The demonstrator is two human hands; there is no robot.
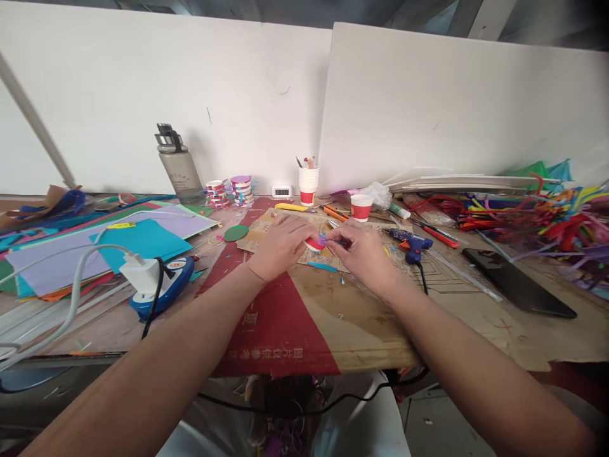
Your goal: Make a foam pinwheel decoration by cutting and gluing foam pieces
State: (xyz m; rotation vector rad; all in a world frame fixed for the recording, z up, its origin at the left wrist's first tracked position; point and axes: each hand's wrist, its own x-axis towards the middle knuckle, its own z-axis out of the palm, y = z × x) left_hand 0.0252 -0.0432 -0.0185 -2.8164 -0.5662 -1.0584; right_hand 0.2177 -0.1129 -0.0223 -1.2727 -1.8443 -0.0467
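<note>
Left hand (280,244) and right hand (364,254) both pinching small red-and-white paper cup (314,243), mid worktop (361,330), on brown cardboard. Blue glue gun (413,244) just right. Black phone (516,282) far right.

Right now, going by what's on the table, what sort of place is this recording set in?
Probably a craft workbench. Coloured paper sheets lie at the left, a pile of pipe cleaners at the right, and a blue glue gun lies beside the hands.
</note>
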